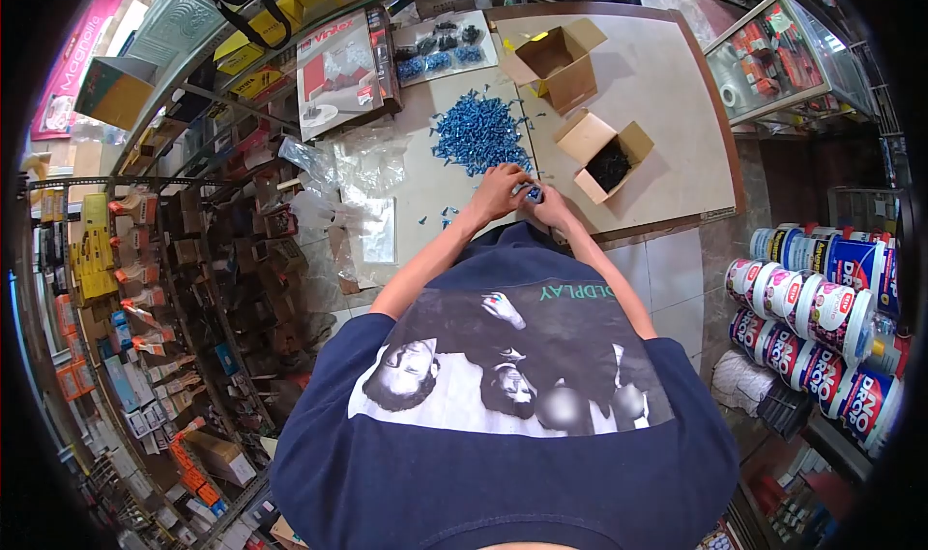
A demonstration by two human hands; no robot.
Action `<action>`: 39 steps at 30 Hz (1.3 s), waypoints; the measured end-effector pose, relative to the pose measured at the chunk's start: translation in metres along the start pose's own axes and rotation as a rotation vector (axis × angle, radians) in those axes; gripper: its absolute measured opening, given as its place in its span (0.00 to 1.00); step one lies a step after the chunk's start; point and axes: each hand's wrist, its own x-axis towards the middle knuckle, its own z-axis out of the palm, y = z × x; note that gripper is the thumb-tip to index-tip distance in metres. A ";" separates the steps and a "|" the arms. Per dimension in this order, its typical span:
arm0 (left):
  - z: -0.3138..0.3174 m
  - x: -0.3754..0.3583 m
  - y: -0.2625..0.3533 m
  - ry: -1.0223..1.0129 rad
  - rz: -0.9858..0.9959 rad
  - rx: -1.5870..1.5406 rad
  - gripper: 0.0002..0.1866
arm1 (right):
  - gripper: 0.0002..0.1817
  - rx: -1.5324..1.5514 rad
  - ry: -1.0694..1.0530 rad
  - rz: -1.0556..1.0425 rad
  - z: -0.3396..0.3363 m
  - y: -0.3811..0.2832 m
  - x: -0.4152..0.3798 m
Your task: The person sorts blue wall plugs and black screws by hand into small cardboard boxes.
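My left hand [500, 192] and my right hand [553, 209] meet at the near edge of the table. Their fingers close around a small cluster of blue pieces [533, 194]; whether a clear bag wraps these is too small to tell. Just beyond my left hand lies a wide heap of small blue screw-like pieces [476, 132]. A few stray blue pieces [449, 216] lie left of my left wrist. To the right, an open cardboard box [633, 142] holds small black pieces [608, 166]. Behind it stands another open cardboard box [570, 84].
Small filled packets [439, 61] in blue and black lie at the table's back. A large printed box [338, 76] stands left, near clear plastic bags [372, 168] and a flat clear packet [380, 231]. Shelves [193, 260] line the left; paint buckets [839, 310] are stacked right.
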 end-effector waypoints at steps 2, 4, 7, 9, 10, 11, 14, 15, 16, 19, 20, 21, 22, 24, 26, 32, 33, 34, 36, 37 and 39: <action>-0.004 -0.001 0.001 0.057 -0.088 -0.236 0.12 | 0.29 0.054 0.021 -0.014 -0.005 -0.013 -0.010; -0.003 -0.010 -0.010 0.118 -0.133 -0.224 0.13 | 0.30 0.054 0.014 -0.021 -0.003 -0.008 -0.006; -0.010 -0.033 -0.027 0.190 -0.237 -0.115 0.15 | 0.30 0.059 -0.009 -0.018 -0.003 -0.006 -0.004; -0.009 -0.053 -0.040 0.236 -0.294 0.096 0.19 | 0.31 0.061 -0.020 -0.006 -0.003 -0.007 -0.005; -0.008 -0.062 -0.046 0.236 -0.295 0.096 0.19 | 0.31 0.068 -0.002 -0.010 -0.003 -0.007 -0.005; -0.008 -0.071 -0.052 0.186 -0.338 0.109 0.19 | 0.32 0.077 0.016 -0.013 -0.001 -0.007 -0.005; -0.013 -0.092 -0.060 0.144 -0.347 0.131 0.20 | 0.31 0.098 -0.024 -0.004 -0.004 -0.011 -0.005; -0.010 -0.096 -0.064 0.150 -0.360 0.102 0.20 | 0.31 0.098 -0.022 -0.004 -0.003 -0.008 -0.004; -0.005 -0.098 -0.068 0.156 -0.374 0.071 0.19 | 0.30 0.103 -0.014 -0.010 -0.002 -0.005 -0.003; 0.001 -0.099 -0.070 0.172 -0.333 0.044 0.17 | 0.30 0.107 -0.016 -0.012 -0.005 -0.011 -0.006; 0.004 -0.099 -0.068 0.173 -0.335 0.044 0.17 | 0.30 0.107 -0.025 -0.004 -0.006 -0.016 -0.008; -0.004 -0.095 -0.052 0.184 -0.288 0.032 0.15 | 0.30 0.106 -0.026 -0.003 -0.006 -0.017 -0.009; -0.007 -0.094 -0.042 0.194 -0.241 0.020 0.14 | 0.30 0.104 -0.027 0.005 -0.006 -0.016 -0.009; -0.005 -0.095 -0.041 0.139 -0.191 0.034 0.13 | 0.30 0.101 -0.030 0.012 -0.005 -0.014 -0.008; -0.001 -0.096 -0.044 0.084 -0.140 0.049 0.13 | 0.30 0.099 -0.014 -0.004 -0.003 -0.008 -0.005; 0.013 -0.106 -0.071 0.083 -0.163 -0.051 0.14 | 0.30 0.064 -0.015 0.000 -0.001 -0.003 -0.002; 0.007 -0.104 -0.062 0.159 -0.187 0.024 0.15 | 0.30 0.064 -0.012 0.000 -0.002 -0.003 -0.003; 0.002 -0.104 -0.054 0.235 -0.211 0.099 0.16 | 0.31 0.076 -0.010 0.008 -0.002 -0.005 -0.004; -0.010 -0.107 -0.041 0.260 -0.274 0.157 0.17 | 0.32 0.090 -0.009 0.016 -0.003 -0.010 -0.006; -0.014 -0.110 -0.038 0.285 -0.338 0.214 0.18 | 0.32 0.078 -0.015 0.019 -0.005 -0.012 -0.007; -0.012 -0.123 -0.047 0.273 -0.349 0.159 0.19 | 0.32 0.064 -0.023 0.021 -0.007 -0.015 -0.009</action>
